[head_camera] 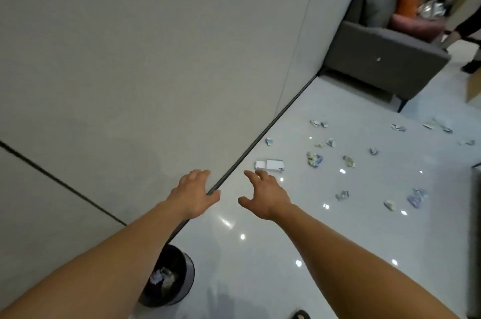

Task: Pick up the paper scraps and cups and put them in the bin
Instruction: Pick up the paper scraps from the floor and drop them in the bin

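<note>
Both hands reach forward empty, fingers loosely spread: left hand over the dark strip where wall meets floor, right hand over open glossy floor. One black bin stands against the wall under my left forearm, with crumpled paper inside. One flat white sheet lies beyond my right fingertips. Roughly fifteen paper scraps are scattered ahead to the right, short of one grey sofa.
</note>
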The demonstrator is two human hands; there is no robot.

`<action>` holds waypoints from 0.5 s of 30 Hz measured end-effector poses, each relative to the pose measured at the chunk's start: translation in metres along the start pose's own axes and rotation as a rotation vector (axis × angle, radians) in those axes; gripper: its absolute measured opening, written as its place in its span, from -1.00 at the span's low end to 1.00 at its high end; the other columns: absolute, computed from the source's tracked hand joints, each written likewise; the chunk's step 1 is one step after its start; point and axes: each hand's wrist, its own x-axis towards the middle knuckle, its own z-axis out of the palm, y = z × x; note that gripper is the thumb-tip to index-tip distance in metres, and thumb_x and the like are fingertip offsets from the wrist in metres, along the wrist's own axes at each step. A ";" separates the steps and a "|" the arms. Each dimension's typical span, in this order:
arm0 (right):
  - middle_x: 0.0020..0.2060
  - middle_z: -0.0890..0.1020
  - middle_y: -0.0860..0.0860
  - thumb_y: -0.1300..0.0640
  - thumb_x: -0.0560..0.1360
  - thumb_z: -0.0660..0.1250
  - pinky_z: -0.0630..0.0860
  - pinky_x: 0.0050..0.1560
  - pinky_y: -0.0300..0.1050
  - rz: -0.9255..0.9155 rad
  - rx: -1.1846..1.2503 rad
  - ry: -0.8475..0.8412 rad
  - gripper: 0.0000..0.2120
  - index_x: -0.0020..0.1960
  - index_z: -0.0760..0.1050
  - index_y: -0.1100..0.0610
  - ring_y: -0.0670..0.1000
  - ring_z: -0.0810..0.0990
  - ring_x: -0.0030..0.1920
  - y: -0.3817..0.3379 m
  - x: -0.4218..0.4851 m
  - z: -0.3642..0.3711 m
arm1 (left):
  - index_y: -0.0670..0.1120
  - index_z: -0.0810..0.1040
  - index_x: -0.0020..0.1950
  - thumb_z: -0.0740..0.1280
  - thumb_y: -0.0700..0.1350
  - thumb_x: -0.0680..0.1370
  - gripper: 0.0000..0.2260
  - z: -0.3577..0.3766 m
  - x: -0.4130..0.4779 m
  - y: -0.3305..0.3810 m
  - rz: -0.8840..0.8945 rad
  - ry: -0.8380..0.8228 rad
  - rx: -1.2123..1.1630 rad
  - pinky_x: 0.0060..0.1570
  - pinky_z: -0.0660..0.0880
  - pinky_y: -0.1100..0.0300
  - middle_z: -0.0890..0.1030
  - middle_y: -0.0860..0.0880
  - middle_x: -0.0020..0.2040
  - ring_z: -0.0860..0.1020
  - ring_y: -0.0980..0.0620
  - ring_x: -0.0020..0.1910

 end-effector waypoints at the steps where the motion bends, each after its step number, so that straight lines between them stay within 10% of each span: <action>1: 0.54 0.13 0.02 -0.23 0.48 0.28 0.35 0.35 0.08 0.021 0.011 0.021 -0.26 0.55 0.03 -0.12 0.08 0.14 0.50 0.017 -0.008 -0.013 | -0.02 0.04 0.56 0.19 0.22 0.56 -0.33 -0.002 0.002 0.022 0.020 0.002 0.025 0.46 0.13 -0.05 0.07 -0.03 0.56 0.05 -0.06 0.52; 15: 0.55 0.08 0.04 -0.21 0.49 0.29 0.30 0.40 0.11 0.369 0.137 0.201 -0.23 0.57 0.02 -0.06 0.12 0.09 0.51 0.307 -0.132 -0.139 | 0.01 0.11 0.54 0.18 0.24 0.54 -0.36 0.068 0.045 0.358 0.386 -0.023 0.279 0.42 0.20 -0.07 0.13 0.00 0.54 0.09 -0.05 0.51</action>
